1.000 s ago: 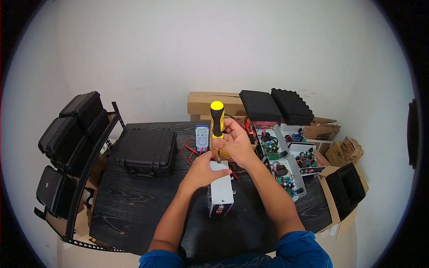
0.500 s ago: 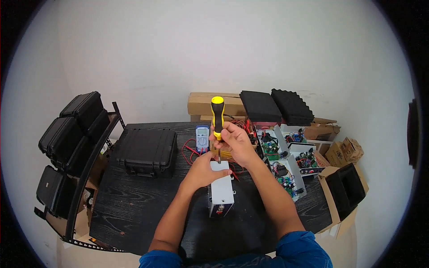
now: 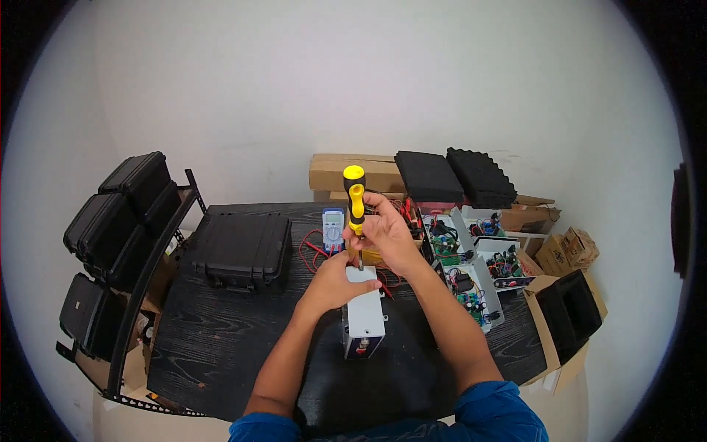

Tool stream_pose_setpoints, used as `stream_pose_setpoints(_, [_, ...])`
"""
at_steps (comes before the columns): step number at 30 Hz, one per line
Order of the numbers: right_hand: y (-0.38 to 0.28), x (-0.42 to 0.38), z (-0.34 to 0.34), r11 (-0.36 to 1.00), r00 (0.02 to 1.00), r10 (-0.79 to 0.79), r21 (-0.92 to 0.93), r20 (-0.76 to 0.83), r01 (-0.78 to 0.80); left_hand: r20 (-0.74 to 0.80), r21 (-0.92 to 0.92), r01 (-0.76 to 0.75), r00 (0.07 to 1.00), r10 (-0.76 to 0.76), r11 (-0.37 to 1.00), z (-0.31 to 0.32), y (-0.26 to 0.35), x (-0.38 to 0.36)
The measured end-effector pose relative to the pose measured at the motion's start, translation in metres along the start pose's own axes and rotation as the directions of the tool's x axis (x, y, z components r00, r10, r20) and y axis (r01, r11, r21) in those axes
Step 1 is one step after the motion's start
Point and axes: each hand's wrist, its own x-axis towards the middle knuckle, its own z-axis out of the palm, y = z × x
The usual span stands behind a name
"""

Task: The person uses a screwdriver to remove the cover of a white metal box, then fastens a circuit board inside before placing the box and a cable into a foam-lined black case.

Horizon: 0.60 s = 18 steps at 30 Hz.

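Note:
A yellow-and-black screwdriver stands nearly upright in my right hand, whose fingers are closed around the lower handle. Its metal shaft points down to the far end of a white metal box on the table. My left hand grips that box across its far part, thumb on the top face and fingers out of sight on the left side. A screw shows at the near end of the top. Whether the tip sits in a screw is too small to tell.
A blue-grey multimeter with red leads lies beyond my left hand. The black hard case sits at left, beside a shelf of cases. Opened white housings with circuit boards stand at right, near a cardboard box.
The screwdriver has turned in my right hand, and its handle top has tilted slightly left and lower. My right fingers have shifted. The left hand and the white box stay put.

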Motion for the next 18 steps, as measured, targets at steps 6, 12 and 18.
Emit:
stream_pose_setpoints(6, [0.012, 0.003, -0.013, 0.999, 0.997, 0.014, -0.041, 0.079, -0.011, 0.006, -0.013, -0.008, 1.0, 0.008, 1.0, 0.001, -0.002, 0.001])
stream_pose_setpoints(12, [0.01, 0.002, -0.008, 0.998, 0.997, -0.049, -0.038, 0.061, 0.051, 0.009, -0.034, 0.002, 1.0, -0.002, 0.999, 0.003, -0.007, 0.002])
stream_pose_setpoints(18, [0.013, 0.004, -0.014, 0.999, 0.996, 0.026, 0.016, 0.086, -0.028, -0.003, -0.028, -0.003, 1.0, 0.003, 1.0, 0.002, -0.005, 0.0])
